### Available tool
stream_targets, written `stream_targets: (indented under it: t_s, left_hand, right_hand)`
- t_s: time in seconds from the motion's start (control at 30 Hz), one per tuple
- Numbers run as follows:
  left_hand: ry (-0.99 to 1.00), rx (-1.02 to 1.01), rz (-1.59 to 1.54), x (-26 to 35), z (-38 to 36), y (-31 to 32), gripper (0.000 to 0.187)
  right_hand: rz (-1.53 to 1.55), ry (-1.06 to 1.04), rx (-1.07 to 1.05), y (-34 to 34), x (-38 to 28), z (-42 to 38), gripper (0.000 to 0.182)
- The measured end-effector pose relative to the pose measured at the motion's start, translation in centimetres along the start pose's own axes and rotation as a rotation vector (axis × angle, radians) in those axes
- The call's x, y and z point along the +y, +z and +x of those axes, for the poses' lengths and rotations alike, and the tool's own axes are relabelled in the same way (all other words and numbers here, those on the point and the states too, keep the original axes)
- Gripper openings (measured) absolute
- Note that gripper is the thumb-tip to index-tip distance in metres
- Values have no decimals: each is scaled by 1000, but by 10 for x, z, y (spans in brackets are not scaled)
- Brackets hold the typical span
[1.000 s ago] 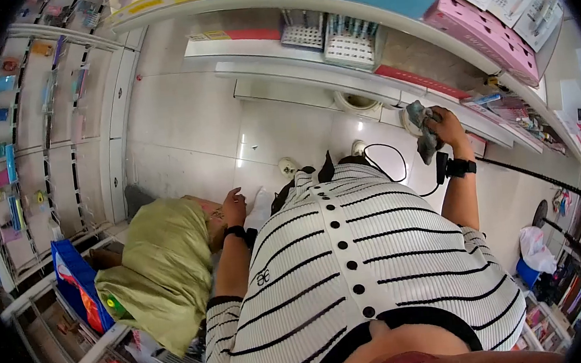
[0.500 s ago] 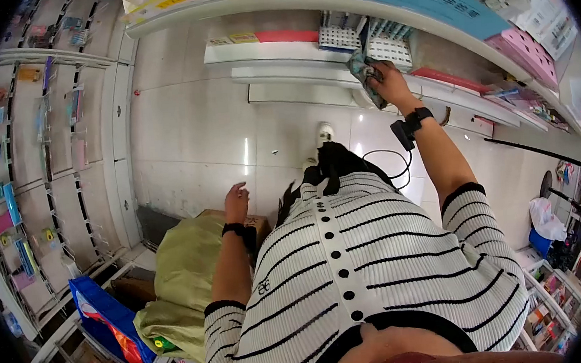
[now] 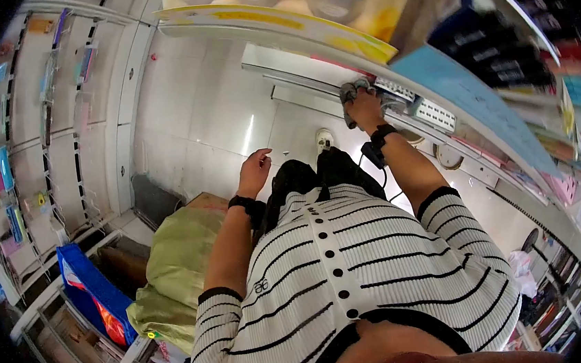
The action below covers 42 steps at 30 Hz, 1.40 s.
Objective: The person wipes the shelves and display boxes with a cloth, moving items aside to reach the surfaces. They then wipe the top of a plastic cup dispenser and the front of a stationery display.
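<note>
My right hand [image 3: 365, 104] grips a grey-green cloth [image 3: 349, 95] and presses it against a low white shelf [image 3: 308, 69] just under the shelf edge overhead. A black band with a small box and a cable sits on that wrist. My left hand [image 3: 255, 171] hangs free over the floor, fingers loosely apart, holding nothing; it also wears a black wrist band. I wear a white top with black stripes.
A yellow-green sack [image 3: 177, 267] on a brown box lies at my left, beside a blue bag [image 3: 90, 296]. White display racks [image 3: 31, 135] with small packets line the left wall. Trays of pens [image 3: 429, 110] sit on the shelf right of the cloth. White tiled floor [image 3: 196, 127] lies ahead.
My right hand has carried the cloth leftward along the shelf, from the right end to under the yellow shelf edge. My view has swung with it. My left hand lifted off the sack.
</note>
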<state>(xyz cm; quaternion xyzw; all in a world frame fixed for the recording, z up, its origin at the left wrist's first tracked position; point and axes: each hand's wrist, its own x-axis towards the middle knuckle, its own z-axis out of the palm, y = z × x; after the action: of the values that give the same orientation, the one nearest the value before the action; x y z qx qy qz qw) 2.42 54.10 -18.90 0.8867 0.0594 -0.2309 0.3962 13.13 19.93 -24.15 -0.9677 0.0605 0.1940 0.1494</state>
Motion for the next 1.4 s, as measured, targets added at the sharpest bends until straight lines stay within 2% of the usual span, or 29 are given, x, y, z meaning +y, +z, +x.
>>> stream_targets:
  t_s: [0.07, 0.1, 0.23, 0.3, 0.33, 0.4, 0.43, 0.47, 0.53, 0.57, 0.6, 0.67, 0.73, 0.8, 0.83, 0.93, 0.97, 1.1, 1.2, 1.23, 1.27, 1.37, 1.4]
  left_hand:
    - [-43, -28, 5, 2, 3, -3, 27]
    - [-77, -65, 16, 2, 5, -4, 27]
    - [17, -77, -21, -10, 18, -5, 28]
    - [16, -89, -25, -12, 26, -6, 29]
    - [20, -94, -25, -13, 31, -7, 29]
    - [5, -126, -41, -15, 38, -10, 30]
    - [14, -154, -28, -16, 42, -13, 30]
    - [24, -180, -15, -17, 47, -18, 30]
    - [20, -222, -23, -28, 58, -28, 30]
    - [11, -258, -33, -34, 62, -34, 30]
    - [14, -271, -32, -39, 67, -41, 30]
    - [4, -312, -10, -48, 77, -58, 30]
    - [-1, -333, 0, -61, 85, -78, 30]
    - [-18, -346, 7, -74, 87, -99, 30]
    - [-7, -351, 36, -79, 90, -112, 30]
    - [3, -323, 78, -106, 96, -141, 31]
    - [-11, -307, 84, -117, 97, -149, 31]
    - [-46, -310, 119, -138, 103, -176, 31]
    - [-63, -341, 137, -140, 107, -189, 30]
    - [-45, -354, 110, -136, 109, -189, 30]
    - [-25, -366, 80, -133, 113, -190, 30]
    - [77, -342, 40, -129, 137, -179, 30]
    - [80, -340, 35, -121, 146, -177, 30]
  right_hand:
    - [-66, 64, -270, -11, -24, 11, 79]
    - [-8, 73, -277, -16, -35, 12, 84]
    - [-16, 52, -238, 4, -41, 32, 82]
    - [42, 68, -322, 4, -43, 42, 71]
    - [43, 77, -326, 4, -48, 43, 71]
    - [89, -18, -222, -5, -62, 47, 53]
    - [213, 120, -197, -15, -82, 48, 51]
    - [213, 128, -196, -15, -96, 52, 51]
    - [95, 79, -65, -10, -116, 59, 49]
    - [141, 53, -35, 1, -119, 63, 49]
    - [141, 67, -36, -7, -131, 65, 49]
    - [296, 77, -218, -37, -162, 65, 46]
    - [353, 113, -174, -4, -175, 88, 45]
    - [147, 86, -45, 9, -202, 100, 40]
    - [119, 63, -104, 5, -214, 104, 33]
    - [215, 65, -22, 13, -254, 118, 27]
    - [199, -93, 32, 14, -260, 120, 28]
    - [189, -15, 10, 26, -305, 137, 28]
    - [230, -313, -86, 38, -323, 144, 49]
    - [315, -359, -145, 49, -324, 142, 62]
    - [512, -411, -90, 61, -327, 135, 62]
    - [656, -452, -56, 48, -327, 106, 60]
    - [697, -454, 13, 43, -322, 100, 60]
